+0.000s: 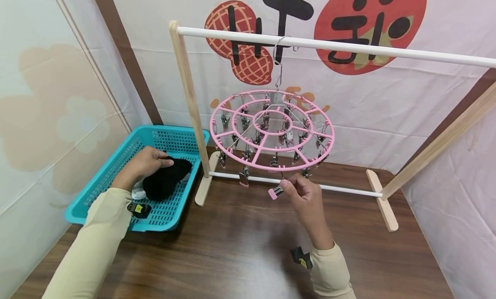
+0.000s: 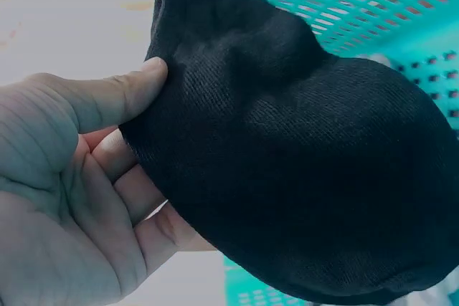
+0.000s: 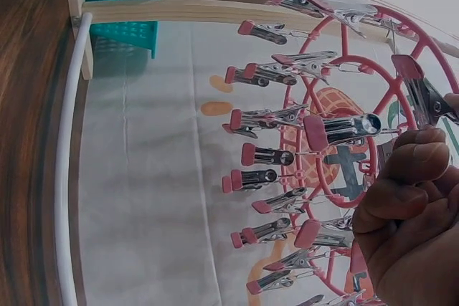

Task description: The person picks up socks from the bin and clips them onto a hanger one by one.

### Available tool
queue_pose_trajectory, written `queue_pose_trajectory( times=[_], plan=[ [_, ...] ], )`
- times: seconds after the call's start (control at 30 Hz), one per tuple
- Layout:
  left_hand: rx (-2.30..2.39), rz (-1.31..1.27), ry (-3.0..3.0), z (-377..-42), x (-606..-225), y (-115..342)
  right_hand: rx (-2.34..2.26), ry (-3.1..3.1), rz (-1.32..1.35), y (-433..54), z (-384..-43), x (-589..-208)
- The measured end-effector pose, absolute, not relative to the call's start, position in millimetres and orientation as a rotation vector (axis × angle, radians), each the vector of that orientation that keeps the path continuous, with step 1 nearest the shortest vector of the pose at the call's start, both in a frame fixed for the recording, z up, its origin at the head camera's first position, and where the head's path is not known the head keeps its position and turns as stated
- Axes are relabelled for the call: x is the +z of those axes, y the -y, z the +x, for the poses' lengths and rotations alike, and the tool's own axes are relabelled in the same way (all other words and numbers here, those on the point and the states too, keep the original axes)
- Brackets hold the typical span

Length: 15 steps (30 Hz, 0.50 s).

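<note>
My left hand (image 1: 145, 166) pinches a black sock (image 1: 166, 178) by its cuff, thumb on one face and fingers behind, over the turquoise basket (image 1: 182, 206). The same knit sock (image 2: 287, 148) fills much of the left wrist view. White cloth (image 1: 138, 191) shows below it in the basket. My right hand (image 1: 306, 200) pinches a metal clip (image 1: 276, 191) with pink tips at the front edge of a round pink clip hanger (image 1: 255, 165). In the right wrist view that clip (image 3: 419, 91) stands between thumb and fingers, its tips pointing away from the hand.
The hanger hangs by a metal hook (image 1: 276, 53) from the white bar (image 1: 348, 47) of a wooden rack (image 1: 190, 92). Several other clips (image 3: 265, 155) dangle around its rings. A lower white bar (image 1: 341, 190) runs near the brown table (image 1: 232, 247). Printed cloth (image 1: 155, 53) stands behind.
</note>
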<state>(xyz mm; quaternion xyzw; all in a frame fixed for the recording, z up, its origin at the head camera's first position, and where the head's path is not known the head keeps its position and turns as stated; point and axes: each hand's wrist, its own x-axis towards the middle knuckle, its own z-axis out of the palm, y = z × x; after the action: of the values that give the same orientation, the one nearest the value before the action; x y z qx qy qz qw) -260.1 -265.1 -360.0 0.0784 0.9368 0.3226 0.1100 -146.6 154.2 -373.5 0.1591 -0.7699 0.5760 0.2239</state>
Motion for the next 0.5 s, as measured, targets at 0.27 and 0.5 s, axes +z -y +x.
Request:
queue_pose_trajectory(
  times=[0.27,0.5],
  plan=[
    [0.990,0.251,-2.832,-251.8,-340.0,258.1,1.591,2.128,0.465,-154.9,-145.9,-374.7],
    [1.007,0.235,-2.822,-244.8,-327.2,256.2,1.602,2.133,0.467,-154.6,-146.1,-374.0]
  ],
)
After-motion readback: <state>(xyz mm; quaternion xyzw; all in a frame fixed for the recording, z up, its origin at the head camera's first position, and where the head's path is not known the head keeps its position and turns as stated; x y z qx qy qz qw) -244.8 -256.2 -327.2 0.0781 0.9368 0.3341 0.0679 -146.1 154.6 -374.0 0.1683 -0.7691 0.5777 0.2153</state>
